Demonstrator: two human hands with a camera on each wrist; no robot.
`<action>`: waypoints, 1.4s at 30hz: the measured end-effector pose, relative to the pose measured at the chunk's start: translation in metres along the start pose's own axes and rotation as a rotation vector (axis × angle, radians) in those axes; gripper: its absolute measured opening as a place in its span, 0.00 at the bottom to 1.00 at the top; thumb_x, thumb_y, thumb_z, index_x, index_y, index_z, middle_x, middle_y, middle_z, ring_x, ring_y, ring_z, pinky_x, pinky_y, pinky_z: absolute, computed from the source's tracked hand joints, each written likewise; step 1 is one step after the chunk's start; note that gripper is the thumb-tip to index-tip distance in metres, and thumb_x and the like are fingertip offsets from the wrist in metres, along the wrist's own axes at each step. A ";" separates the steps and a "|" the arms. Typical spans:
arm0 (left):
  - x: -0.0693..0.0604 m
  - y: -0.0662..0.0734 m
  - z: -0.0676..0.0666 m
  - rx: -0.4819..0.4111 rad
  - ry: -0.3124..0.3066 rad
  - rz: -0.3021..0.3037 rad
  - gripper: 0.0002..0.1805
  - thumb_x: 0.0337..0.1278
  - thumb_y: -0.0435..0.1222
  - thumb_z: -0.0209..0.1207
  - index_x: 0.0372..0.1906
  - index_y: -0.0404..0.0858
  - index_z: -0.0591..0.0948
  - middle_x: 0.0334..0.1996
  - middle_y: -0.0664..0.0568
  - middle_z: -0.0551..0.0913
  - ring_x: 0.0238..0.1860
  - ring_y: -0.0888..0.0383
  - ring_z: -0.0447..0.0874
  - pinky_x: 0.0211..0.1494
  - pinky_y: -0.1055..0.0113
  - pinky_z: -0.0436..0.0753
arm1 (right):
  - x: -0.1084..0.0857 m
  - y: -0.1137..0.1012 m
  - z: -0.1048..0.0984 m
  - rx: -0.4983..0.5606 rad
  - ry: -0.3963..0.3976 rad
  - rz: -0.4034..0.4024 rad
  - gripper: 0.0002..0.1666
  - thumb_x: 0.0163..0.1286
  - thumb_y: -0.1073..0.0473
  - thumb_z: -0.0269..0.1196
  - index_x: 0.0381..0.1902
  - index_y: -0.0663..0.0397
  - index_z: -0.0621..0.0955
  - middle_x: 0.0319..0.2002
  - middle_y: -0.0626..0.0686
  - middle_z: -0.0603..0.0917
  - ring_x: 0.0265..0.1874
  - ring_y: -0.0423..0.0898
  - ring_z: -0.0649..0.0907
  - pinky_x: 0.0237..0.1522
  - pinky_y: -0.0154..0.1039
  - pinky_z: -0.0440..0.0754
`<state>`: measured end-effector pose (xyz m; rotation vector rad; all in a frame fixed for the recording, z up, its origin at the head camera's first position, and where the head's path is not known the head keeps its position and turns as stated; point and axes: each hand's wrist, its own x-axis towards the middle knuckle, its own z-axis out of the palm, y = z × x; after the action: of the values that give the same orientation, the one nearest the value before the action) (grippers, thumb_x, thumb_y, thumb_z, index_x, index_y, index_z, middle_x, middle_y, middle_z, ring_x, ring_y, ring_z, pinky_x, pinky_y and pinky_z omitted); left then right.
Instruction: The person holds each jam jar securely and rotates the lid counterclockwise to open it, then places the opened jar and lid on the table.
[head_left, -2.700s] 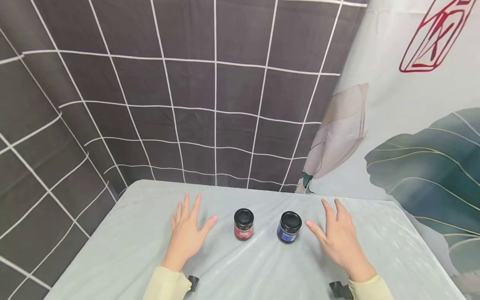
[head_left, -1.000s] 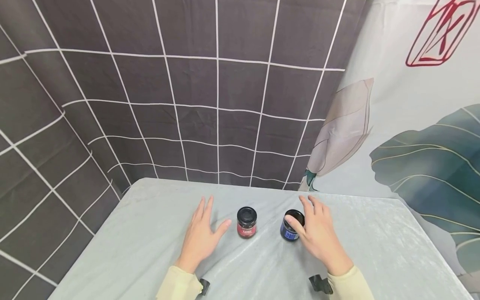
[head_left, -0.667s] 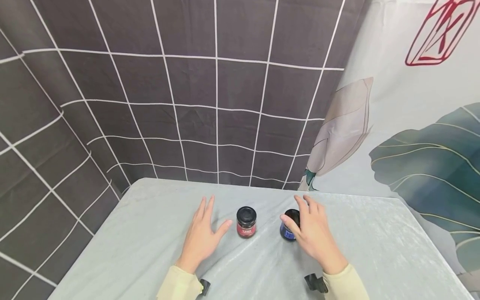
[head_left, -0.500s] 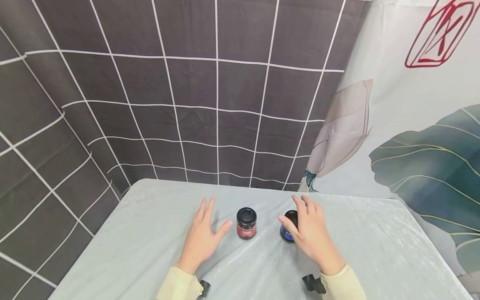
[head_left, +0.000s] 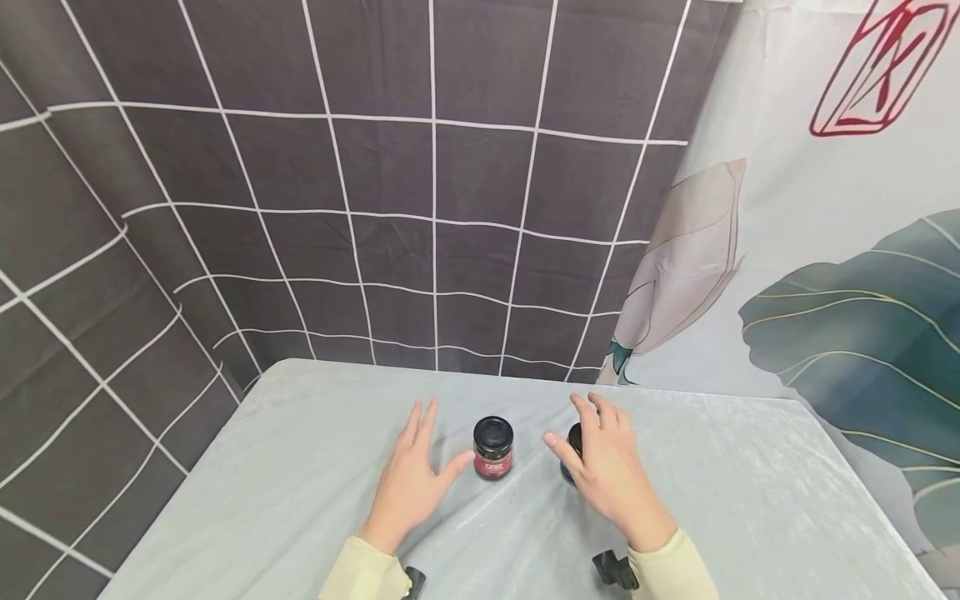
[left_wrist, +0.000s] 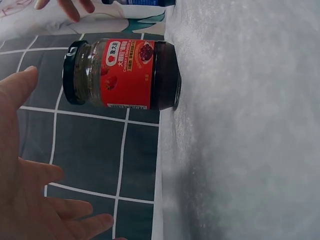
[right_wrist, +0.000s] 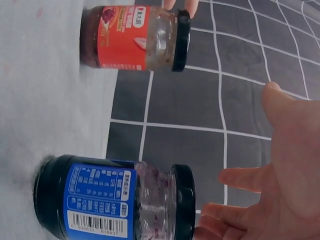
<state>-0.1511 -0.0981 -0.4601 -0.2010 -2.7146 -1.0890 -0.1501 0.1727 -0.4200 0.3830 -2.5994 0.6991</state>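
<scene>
Two glass jam jars with black lids stand upright on the cloth-covered table. The red-labelled jam jar [head_left: 492,450] has fruit pictures on its label [left_wrist: 127,74]. To its right is the blue-labelled jam jar [head_left: 567,472], largely hidden behind my right hand in the head view; its barcode side shows in the right wrist view [right_wrist: 100,200]. My left hand [head_left: 411,483] is spread just left of the red-labelled jar, thumb close to it. My right hand [head_left: 611,467] hovers over the blue-labelled jar, fingers extended and apart from the lid [right_wrist: 185,202].
A pale grey cloth [head_left: 300,467] covers the table. Behind it hangs a dark curtain [head_left: 382,175] with white grid lines, and to the right a white curtain [head_left: 795,200] printed with leaves. A small black device [head_left: 615,570] is worn at my right wrist.
My right hand has moved left from beside the blue-labelled jar to over it, covering more of it. My left hand has shifted right, nearer the red-labelled jar. Both jars stay in place.
</scene>
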 end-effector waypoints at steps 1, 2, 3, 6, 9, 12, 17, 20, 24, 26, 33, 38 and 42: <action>0.000 0.000 0.000 0.000 -0.001 0.001 0.52 0.57 0.66 0.60 0.80 0.46 0.57 0.78 0.39 0.53 0.75 0.36 0.57 0.66 0.36 0.67 | 0.000 -0.001 0.001 -0.001 0.000 -0.002 0.39 0.70 0.45 0.64 0.66 0.70 0.71 0.63 0.75 0.70 0.61 0.73 0.68 0.62 0.64 0.63; 0.000 0.001 0.001 0.000 -0.002 0.001 0.52 0.56 0.66 0.60 0.80 0.46 0.57 0.78 0.39 0.53 0.75 0.36 0.57 0.66 0.36 0.66 | 0.000 -0.002 0.001 0.000 0.001 -0.005 0.39 0.70 0.45 0.64 0.66 0.70 0.71 0.63 0.75 0.70 0.61 0.73 0.68 0.62 0.65 0.64; 0.000 0.001 0.001 0.001 -0.003 0.001 0.52 0.56 0.66 0.60 0.80 0.46 0.57 0.78 0.39 0.53 0.75 0.36 0.57 0.66 0.37 0.66 | 0.000 -0.002 0.002 0.001 0.001 -0.009 0.39 0.70 0.45 0.64 0.66 0.70 0.71 0.63 0.75 0.70 0.61 0.72 0.68 0.62 0.65 0.64; 0.000 0.001 0.003 0.006 -0.007 0.005 0.53 0.55 0.67 0.61 0.80 0.46 0.58 0.79 0.39 0.53 0.74 0.36 0.57 0.67 0.37 0.66 | 0.000 -0.004 0.005 0.004 0.001 -0.018 0.40 0.70 0.44 0.64 0.66 0.69 0.71 0.63 0.75 0.70 0.61 0.72 0.69 0.62 0.64 0.65; 0.000 0.001 0.005 0.005 -0.009 0.009 0.54 0.54 0.67 0.61 0.79 0.46 0.58 0.78 0.39 0.53 0.74 0.36 0.58 0.66 0.37 0.67 | 0.000 -0.006 0.007 0.009 -0.005 -0.018 0.40 0.69 0.44 0.65 0.66 0.70 0.71 0.63 0.75 0.69 0.61 0.72 0.69 0.62 0.64 0.64; -0.001 0.002 0.006 0.000 -0.011 0.015 0.55 0.52 0.67 0.62 0.79 0.45 0.58 0.78 0.39 0.54 0.74 0.36 0.59 0.65 0.37 0.68 | 0.000 -0.007 0.010 0.007 -0.006 -0.019 0.41 0.69 0.44 0.65 0.66 0.69 0.71 0.63 0.75 0.70 0.61 0.71 0.69 0.62 0.64 0.65; -0.002 0.003 0.008 -0.007 -0.024 0.014 0.56 0.49 0.69 0.63 0.79 0.46 0.58 0.79 0.40 0.53 0.74 0.37 0.60 0.66 0.39 0.69 | 0.003 -0.012 0.012 0.001 -0.008 -0.037 0.41 0.69 0.43 0.65 0.66 0.70 0.71 0.63 0.75 0.70 0.61 0.72 0.69 0.63 0.64 0.65; -0.001 0.003 0.010 -0.021 -0.038 0.010 0.58 0.47 0.67 0.66 0.79 0.45 0.59 0.79 0.41 0.53 0.73 0.37 0.60 0.66 0.39 0.69 | 0.004 -0.016 0.013 0.004 -0.021 -0.035 0.41 0.69 0.43 0.65 0.67 0.70 0.70 0.63 0.75 0.70 0.62 0.71 0.69 0.62 0.65 0.66; 0.001 0.004 0.011 -0.045 -0.055 0.007 0.59 0.45 0.65 0.70 0.79 0.44 0.59 0.78 0.40 0.54 0.72 0.37 0.62 0.65 0.39 0.69 | 0.006 -0.021 0.015 0.013 -0.040 -0.032 0.42 0.69 0.43 0.65 0.67 0.69 0.70 0.63 0.74 0.70 0.63 0.70 0.69 0.61 0.65 0.68; 0.002 0.005 0.012 -0.061 -0.059 0.008 0.58 0.44 0.63 0.71 0.78 0.43 0.60 0.78 0.39 0.55 0.72 0.36 0.63 0.65 0.39 0.69 | 0.006 -0.023 0.017 0.020 -0.044 -0.035 0.42 0.69 0.43 0.65 0.67 0.69 0.70 0.63 0.74 0.71 0.63 0.70 0.69 0.60 0.65 0.69; 0.002 0.008 0.014 -0.082 -0.064 0.001 0.58 0.44 0.60 0.73 0.78 0.41 0.62 0.77 0.38 0.57 0.72 0.36 0.63 0.66 0.39 0.69 | 0.007 -0.029 0.024 0.019 -0.033 -0.042 0.42 0.69 0.42 0.64 0.67 0.69 0.71 0.61 0.73 0.72 0.61 0.70 0.70 0.59 0.63 0.71; 0.003 0.009 0.016 -0.090 -0.054 0.006 0.57 0.43 0.58 0.74 0.77 0.40 0.62 0.77 0.37 0.58 0.72 0.36 0.63 0.67 0.40 0.68 | 0.008 -0.033 0.027 0.022 -0.044 -0.040 0.41 0.70 0.42 0.63 0.67 0.68 0.71 0.61 0.72 0.72 0.61 0.69 0.71 0.59 0.63 0.71; 0.003 0.010 0.017 -0.095 -0.052 0.002 0.57 0.43 0.58 0.74 0.77 0.39 0.63 0.76 0.37 0.58 0.72 0.36 0.63 0.67 0.41 0.68 | 0.008 -0.037 0.028 0.031 -0.040 -0.044 0.41 0.70 0.42 0.63 0.67 0.68 0.71 0.60 0.72 0.72 0.60 0.69 0.72 0.59 0.63 0.70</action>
<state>-0.1543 -0.0794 -0.4649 -0.2502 -2.7096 -1.2296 -0.1529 0.1260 -0.4232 0.4673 -2.6116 0.7250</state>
